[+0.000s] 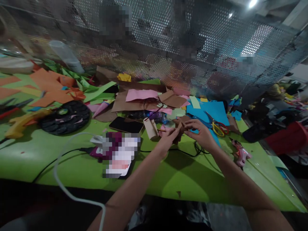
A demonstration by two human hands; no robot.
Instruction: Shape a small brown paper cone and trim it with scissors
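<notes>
scissors (218, 127), phone (126, 124), glue gun (241, 153)

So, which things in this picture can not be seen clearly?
- Head view: the brown paper piece between the left hand and right hand; fingers cover it, shape unclear.
- Card on the green table: pixelated.
- Behind the perforated screen: blurred.
- Pink glue gun: small, dim.

Green table (72, 166), brown paper piece (179, 128), blue sheet (211, 110)
</notes>
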